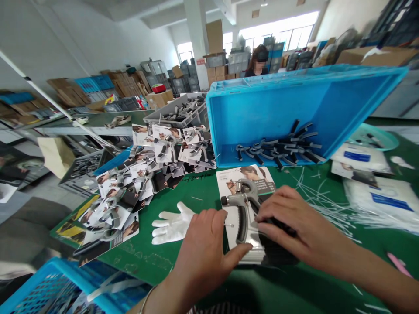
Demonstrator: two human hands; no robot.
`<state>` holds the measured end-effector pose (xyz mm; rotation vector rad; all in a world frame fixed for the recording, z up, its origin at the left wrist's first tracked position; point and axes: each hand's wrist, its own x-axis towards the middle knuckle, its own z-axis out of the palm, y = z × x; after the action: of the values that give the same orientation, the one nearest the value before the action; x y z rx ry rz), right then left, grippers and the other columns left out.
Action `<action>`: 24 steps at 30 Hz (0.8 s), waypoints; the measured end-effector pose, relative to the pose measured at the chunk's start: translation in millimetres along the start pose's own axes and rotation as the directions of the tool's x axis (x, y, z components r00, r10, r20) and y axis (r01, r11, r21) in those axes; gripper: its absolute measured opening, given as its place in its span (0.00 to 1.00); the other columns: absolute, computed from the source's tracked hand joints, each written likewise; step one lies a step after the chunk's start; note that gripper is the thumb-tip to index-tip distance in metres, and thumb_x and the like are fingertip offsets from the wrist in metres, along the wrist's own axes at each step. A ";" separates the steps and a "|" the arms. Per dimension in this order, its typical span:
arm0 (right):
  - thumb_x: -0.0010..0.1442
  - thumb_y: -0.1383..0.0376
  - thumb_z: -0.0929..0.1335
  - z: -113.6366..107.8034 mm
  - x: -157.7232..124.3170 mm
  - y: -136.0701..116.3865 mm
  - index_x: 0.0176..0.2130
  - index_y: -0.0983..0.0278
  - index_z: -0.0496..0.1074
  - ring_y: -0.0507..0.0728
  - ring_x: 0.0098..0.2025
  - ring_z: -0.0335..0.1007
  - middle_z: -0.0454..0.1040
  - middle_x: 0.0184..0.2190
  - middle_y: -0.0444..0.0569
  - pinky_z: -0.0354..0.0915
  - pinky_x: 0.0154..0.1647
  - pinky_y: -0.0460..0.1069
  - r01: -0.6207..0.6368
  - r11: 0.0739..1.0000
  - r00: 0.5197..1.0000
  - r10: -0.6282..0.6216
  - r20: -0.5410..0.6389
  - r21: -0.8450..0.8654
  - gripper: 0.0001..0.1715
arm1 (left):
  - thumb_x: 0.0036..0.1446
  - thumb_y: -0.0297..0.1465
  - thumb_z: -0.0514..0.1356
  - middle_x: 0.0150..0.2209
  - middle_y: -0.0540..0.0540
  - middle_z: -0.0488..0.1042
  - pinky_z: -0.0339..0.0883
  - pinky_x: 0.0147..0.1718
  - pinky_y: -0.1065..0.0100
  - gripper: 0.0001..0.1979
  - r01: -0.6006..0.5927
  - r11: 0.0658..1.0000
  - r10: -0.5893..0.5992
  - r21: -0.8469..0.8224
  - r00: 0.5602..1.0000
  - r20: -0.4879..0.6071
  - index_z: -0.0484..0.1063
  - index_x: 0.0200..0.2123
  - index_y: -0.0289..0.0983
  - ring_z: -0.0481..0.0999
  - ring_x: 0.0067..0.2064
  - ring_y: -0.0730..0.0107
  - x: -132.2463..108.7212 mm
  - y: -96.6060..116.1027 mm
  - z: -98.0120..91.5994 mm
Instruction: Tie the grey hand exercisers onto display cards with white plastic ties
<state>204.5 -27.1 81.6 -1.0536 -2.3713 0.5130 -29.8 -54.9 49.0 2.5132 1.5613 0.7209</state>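
A grey hand grip strengthener [242, 218] with a black-tipped adjusting knob lies on a printed card [224, 185], on top of a stack of similar cards. My right hand [288, 218] curls over the strengthener's dark right-hand handle, which is mostly hidden. At the stack's left edge, my left hand [206, 240] has its fingers bent by the card and its thumb across the lower part. A thin white tie end pokes out by the left fingertips. Left of that hand lies a white glove [172, 224].
A blue crate [271, 109] on its side holds several grip strengtheners [281, 148]. Carded strengtheners [166, 146] are heaped at left, before a grey bin [196, 117]. White ties [327, 209] and plastic packs [381, 198] lie right. A person [258, 61] is behind the crate.
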 end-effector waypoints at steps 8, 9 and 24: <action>0.65 0.66 0.67 15.4 1.3 -15.0 0.41 0.61 0.72 0.63 0.44 0.61 0.74 0.40 0.49 0.57 0.46 0.59 0.034 0.986 0.991 -0.013 0.132 -0.162 0.03 | 0.63 0.35 0.60 0.39 0.45 0.75 0.67 0.41 0.61 0.09 0.124 0.928 -0.081 -0.350 0.987 0.136 0.72 0.45 0.39 0.74 0.41 0.62 -5.1 -19.6 -12.3; 0.66 0.67 0.66 14.2 1.1 -14.8 0.41 0.61 0.72 0.62 0.44 0.61 0.74 0.40 0.49 0.57 0.46 0.59 0.032 0.989 0.991 -0.013 0.133 -0.143 0.04 | 0.63 0.35 0.60 0.40 0.46 0.75 0.67 0.41 0.64 0.09 0.147 0.902 -0.105 -0.407 0.987 0.126 0.73 0.45 0.40 0.75 0.40 0.65 -5.6 -25.4 -15.9; 0.63 0.68 0.71 27.0 15.9 -12.3 0.39 0.59 0.75 0.59 0.42 0.69 0.75 0.35 0.45 0.64 0.42 0.53 -0.137 0.985 0.981 0.149 -0.126 0.102 0.04 | 0.60 0.32 0.64 0.37 0.47 0.78 0.69 0.41 0.70 0.04 0.065 0.541 -0.173 -0.838 0.984 -0.035 0.78 0.38 0.38 0.76 0.40 0.70 18.4 -12.9 19.5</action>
<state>172.7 -26.4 70.6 -1.1840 -2.1455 0.5800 -25.1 -29.7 33.9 1.6318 0.9911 1.2373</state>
